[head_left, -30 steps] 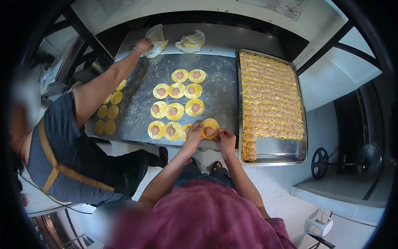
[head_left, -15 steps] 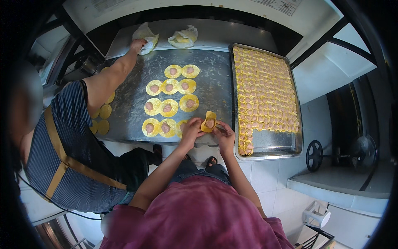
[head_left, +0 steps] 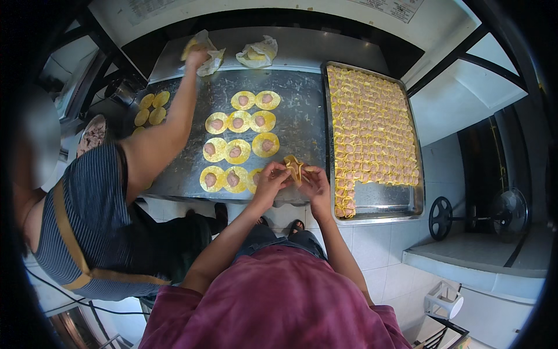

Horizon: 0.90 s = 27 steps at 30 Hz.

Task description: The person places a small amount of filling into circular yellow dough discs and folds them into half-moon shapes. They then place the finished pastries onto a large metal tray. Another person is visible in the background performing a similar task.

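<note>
We pinch a folded yellow wrapper (head_left: 294, 168) in the fingers of left hand (head_left: 269, 184) and right hand (head_left: 317, 189); metal tray (head_left: 383, 200) at 2 o'clock, filling-topped discs (head_left: 235, 152) at 10 o'clock

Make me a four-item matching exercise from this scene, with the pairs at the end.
Things:
1. tray
2. folded wrapper
3. co-worker's hand
4. strap

Places, colours or states:
A. at the left-hand white bag
B. tan, across a striped top
C. mostly filled with rows of dumplings
D. between the person's left hand and right hand

Pairs: 1-C, 2-D, 3-A, 4-B
</note>
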Available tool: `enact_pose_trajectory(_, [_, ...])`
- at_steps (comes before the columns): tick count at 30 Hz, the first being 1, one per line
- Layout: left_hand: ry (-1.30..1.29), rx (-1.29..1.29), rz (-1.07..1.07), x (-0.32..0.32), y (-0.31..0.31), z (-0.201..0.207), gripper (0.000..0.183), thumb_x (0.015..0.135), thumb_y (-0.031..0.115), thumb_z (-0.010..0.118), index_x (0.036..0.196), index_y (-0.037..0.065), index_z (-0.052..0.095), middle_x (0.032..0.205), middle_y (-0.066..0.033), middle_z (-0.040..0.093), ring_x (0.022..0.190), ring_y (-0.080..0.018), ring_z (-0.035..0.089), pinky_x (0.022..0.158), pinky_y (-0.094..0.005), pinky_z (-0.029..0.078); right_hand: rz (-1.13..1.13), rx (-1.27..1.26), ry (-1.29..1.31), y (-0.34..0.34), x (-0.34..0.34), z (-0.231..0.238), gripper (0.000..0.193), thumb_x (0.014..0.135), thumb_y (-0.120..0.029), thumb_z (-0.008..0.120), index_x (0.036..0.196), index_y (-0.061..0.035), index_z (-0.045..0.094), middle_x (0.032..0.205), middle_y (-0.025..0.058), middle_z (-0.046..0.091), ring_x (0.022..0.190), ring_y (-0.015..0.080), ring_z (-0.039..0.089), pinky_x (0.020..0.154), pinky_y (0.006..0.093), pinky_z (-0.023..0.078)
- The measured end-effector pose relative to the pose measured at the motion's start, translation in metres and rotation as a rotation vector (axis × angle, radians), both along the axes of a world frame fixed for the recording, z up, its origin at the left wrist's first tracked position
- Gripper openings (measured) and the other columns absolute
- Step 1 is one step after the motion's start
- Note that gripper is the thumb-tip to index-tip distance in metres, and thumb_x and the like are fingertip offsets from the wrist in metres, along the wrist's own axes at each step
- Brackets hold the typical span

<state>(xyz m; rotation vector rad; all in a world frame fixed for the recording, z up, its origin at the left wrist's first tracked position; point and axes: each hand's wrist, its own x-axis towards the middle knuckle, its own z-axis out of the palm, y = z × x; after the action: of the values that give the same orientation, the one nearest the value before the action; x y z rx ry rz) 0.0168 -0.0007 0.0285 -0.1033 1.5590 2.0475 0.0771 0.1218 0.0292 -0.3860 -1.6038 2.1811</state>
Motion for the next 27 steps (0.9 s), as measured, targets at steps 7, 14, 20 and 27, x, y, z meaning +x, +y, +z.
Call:
enact_pose_trajectory(7, [0.146, 0.022, -0.003, 0.009, -0.008, 0.005, 0.031, 0.080, 0.003, 0.062, 0.109, 0.007, 0.052, 0.093, -0.0040, 0.054, 0.085, -0.0131, 0.058, 0.071, -0.0264, 0.051, -0.011, 0.423, -0.185, 0.007, 0.007, -0.019, 0.023, 0.075, 0.002, 0.062, 0.097, -0.0002, 0.058, 0.092, 0.0092, 0.062, 0.087, 0.0183, 0.062, 0.070, 0.0296, 0.051])
enact_pose_trajectory(14, [0.857, -0.632, -0.295, 0.000, -0.021, -0.023, 0.019, 0.071, 0.000, 0.061, 0.090, 0.002, 0.060, 0.095, -0.0103, 0.057, 0.088, -0.0247, 0.057, 0.075, -0.0331, 0.045, 0.031, 0.973, -0.230, 0.009, 0.004, -0.024, 0.023, 0.066, 0.005, 0.061, 0.088, -0.0012, 0.062, 0.085, 0.0136, 0.063, 0.077, 0.0290, 0.063, 0.067, 0.0327, 0.050])
enact_pose_trajectory(20, [0.981, -0.731, -0.271, 0.004, -0.017, -0.030, 0.012, 0.069, 0.004, 0.062, 0.080, 0.001, 0.058, 0.096, -0.0094, 0.056, 0.084, -0.0299, 0.054, 0.078, -0.0396, 0.039, 0.047, 0.956, -0.211, 0.004, 0.010, -0.025, 0.026, 0.064, 0.004, 0.063, 0.089, -0.0026, 0.062, 0.086, 0.0133, 0.062, 0.076, 0.0330, 0.061, 0.065, 0.0360, 0.050])
enact_pose_trajectory(27, [1.016, -0.703, -0.403, -0.002, -0.015, -0.018, 0.013, 0.068, 0.004, 0.064, 0.075, 0.003, 0.053, 0.097, -0.0063, 0.058, 0.082, -0.0269, 0.057, 0.074, -0.0374, 0.041, 0.093, 1.025, -0.128, 0.014, 0.001, -0.037, 0.029, 0.064, -0.001, 0.068, 0.092, -0.0032, 0.062, 0.088, 0.0116, 0.061, 0.072, 0.0288, 0.062, 0.061, 0.0337, 0.050])
